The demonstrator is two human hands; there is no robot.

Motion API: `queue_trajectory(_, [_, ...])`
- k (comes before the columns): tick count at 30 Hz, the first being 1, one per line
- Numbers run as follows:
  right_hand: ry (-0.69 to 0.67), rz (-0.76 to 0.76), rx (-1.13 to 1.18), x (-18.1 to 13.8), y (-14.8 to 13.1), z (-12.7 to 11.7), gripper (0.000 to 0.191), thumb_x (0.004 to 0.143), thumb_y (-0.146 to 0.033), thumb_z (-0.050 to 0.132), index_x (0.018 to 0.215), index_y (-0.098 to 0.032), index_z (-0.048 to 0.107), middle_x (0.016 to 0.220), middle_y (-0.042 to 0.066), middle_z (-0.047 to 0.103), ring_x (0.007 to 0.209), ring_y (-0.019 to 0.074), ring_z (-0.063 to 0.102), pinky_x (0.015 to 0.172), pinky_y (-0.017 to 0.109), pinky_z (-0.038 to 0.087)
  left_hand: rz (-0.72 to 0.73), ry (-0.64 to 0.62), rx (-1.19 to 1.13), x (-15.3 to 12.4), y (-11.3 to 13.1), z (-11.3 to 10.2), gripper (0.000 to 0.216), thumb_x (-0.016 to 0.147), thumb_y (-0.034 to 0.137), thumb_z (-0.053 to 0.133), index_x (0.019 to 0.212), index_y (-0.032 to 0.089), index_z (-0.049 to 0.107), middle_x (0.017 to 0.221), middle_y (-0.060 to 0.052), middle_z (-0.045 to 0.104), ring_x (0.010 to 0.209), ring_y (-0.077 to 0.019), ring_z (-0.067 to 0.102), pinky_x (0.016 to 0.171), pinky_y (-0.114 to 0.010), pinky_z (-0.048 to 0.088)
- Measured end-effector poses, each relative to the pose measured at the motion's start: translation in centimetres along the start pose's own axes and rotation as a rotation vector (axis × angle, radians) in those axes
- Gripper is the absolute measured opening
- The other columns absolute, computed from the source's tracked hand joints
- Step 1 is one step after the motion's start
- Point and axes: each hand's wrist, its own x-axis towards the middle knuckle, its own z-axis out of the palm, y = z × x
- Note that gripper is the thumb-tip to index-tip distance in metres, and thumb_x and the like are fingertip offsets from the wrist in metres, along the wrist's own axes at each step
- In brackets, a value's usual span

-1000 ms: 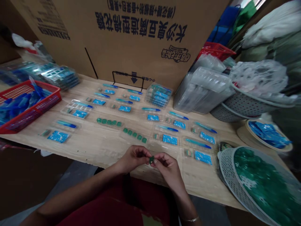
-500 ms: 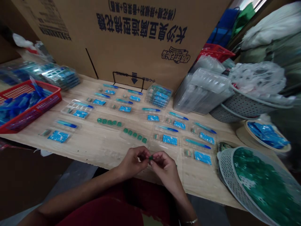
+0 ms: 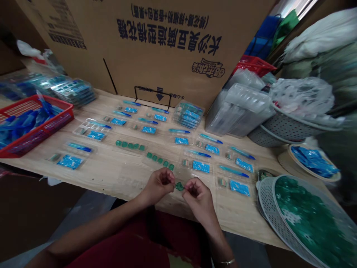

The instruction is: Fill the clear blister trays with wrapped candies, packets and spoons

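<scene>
Near the table's front edge, a small dark green piece (image 3: 179,186) is pinched between my two hands. Its exact kind is too small to make out. My left hand (image 3: 159,185) grips its left side with thumb and fingertips; my right hand (image 3: 197,193) grips its right side. Just beyond them lie clear plastic trays with green square pieces in a row (image 3: 160,160), and a second such row (image 3: 129,145) to the left. Around these, several clear trays each hold a blue pen (image 3: 234,171), a blue patterned packet (image 3: 240,188) and a small striped block (image 3: 222,182).
A red basket (image 3: 36,143) of blue pens stands at left, with stacked filled trays (image 3: 74,91) behind it. A large carton (image 3: 167,56) walls off the back. On the right are stacked clear trays (image 3: 237,109), a bowl of blue packets (image 3: 314,158) and a grey sieve (image 3: 269,197) of green pieces.
My hands have drawn slightly apart, and the green piece between them now shows wider. The view has shifted a little; the trays on the table stay where they were.
</scene>
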Motion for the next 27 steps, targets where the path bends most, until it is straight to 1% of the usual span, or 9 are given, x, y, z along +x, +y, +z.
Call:
queue_trajectory(2, [-0.013,-0.001,-0.006,0.1,-0.1,-0.1,0.006,0.064,-0.021,0.056,0.065,-0.020,0.050,0.059,-0.005,0.047,0.053,0.0093,0.044,0.049,0.020,0.036,0.051,-0.038,0.082,0.0,0.1,-0.2,0.010,0.064,0.013,0.057,0.073,0.016,0.054,0.065,0.003,0.053,0.058,-0.0092,0.049,0.057,-0.021,0.040])
queue_trajectory(6, [-0.072,-0.042,-0.058,-0.3,-0.5,0.5,0.004,0.067,-0.019,0.053,0.066,-0.020,0.050,0.060,-0.005,0.049,0.057,0.0103,0.046,0.052,0.020,0.037,0.244,-0.108,0.391,-0.4,0.3,-0.3,0.013,0.067,0.010,0.054,0.075,0.017,0.062,0.073,0.000,0.056,0.069,-0.0124,0.052,0.064,-0.024,0.042])
queue_trajectory(10, [-0.113,-0.081,-0.092,-0.6,-0.7,0.9,0.006,0.066,-0.015,0.051,0.066,-0.021,0.048,0.061,-0.004,0.048,0.060,0.0112,0.045,0.056,0.021,0.038,0.262,-0.122,0.447,-0.6,-0.1,-0.1,0.018,0.070,0.007,0.046,0.074,0.017,0.060,0.073,-0.001,0.060,0.070,-0.0127,0.056,0.064,-0.023,0.042])
queue_trajectory(12, [-0.121,-0.078,-0.072,-0.6,-0.7,0.6,0.007,0.065,-0.015,0.051,0.065,-0.021,0.048,0.062,-0.004,0.048,0.060,0.0116,0.045,0.056,0.022,0.038,0.223,-0.123,0.406,-0.5,-0.4,-0.1,0.019,0.070,0.006,0.046,0.076,0.017,0.060,0.072,0.000,0.060,0.067,-0.0116,0.055,0.061,-0.022,0.041])
queue_trajectory(15, [-0.134,-0.029,0.012,-0.5,-0.6,-0.2,0.006,0.067,-0.018,0.054,0.066,-0.020,0.049,0.062,-0.004,0.048,0.059,0.0115,0.047,0.055,0.021,0.039,0.133,-0.013,0.223,-0.2,-0.7,0.0,0.011,0.068,0.009,0.050,0.072,0.017,0.055,0.065,0.003,0.056,0.061,-0.0099,0.052,0.057,-0.020,0.039])
queue_trajectory(18, [-0.155,0.009,0.125,-0.5,-0.4,-0.7,0.010,0.072,-0.024,0.061,0.080,-0.020,0.055,0.071,-0.002,0.055,0.067,0.0133,0.054,0.061,0.022,0.045,0.055,0.058,0.022,0.2,-0.6,-0.2,0.008,0.067,0.014,0.059,0.070,0.016,0.052,0.065,0.003,0.054,0.061,-0.0094,0.051,0.059,-0.021,0.041])
queue_trajectory(20, [-0.157,-0.015,0.178,-0.6,-0.1,-0.7,0.022,0.073,-0.028,0.065,0.092,-0.021,0.057,0.085,0.001,0.060,0.080,0.0158,0.058,0.074,0.026,0.048,0.017,0.042,-0.075,0.4,-0.4,-0.3,0.014,0.067,0.018,0.065,0.071,0.015,0.052,0.067,0.003,0.054,0.063,-0.0094,0.052,0.062,-0.022,0.042])
queue_trajectory(22, [-0.117,-0.048,0.204,-0.7,0.2,-0.5,0.025,0.074,-0.030,0.068,0.094,-0.022,0.058,0.092,0.003,0.061,0.088,0.0168,0.058,0.081,0.028,0.047,-0.022,0.006,-0.166,0.5,-0.3,-0.2,0.020,0.065,0.023,0.070,0.071,0.015,0.052,0.068,0.003,0.053,0.063,-0.0092,0.052,0.062,-0.022,0.043])
queue_trajectory(27, [-0.040,-0.004,0.281,-0.7,0.9,0.5,0.019,0.074,-0.037,0.068,0.079,-0.021,0.061,0.082,0.003,0.065,0.078,0.0164,0.060,0.071,0.027,0.049,-0.032,-0.039,-0.203,0.1,-0.7,0.5,0.027,0.065,0.028,0.073,0.071,0.015,0.051,0.068,0.003,0.053,0.062,-0.0074,0.050,0.060,-0.020,0.041])
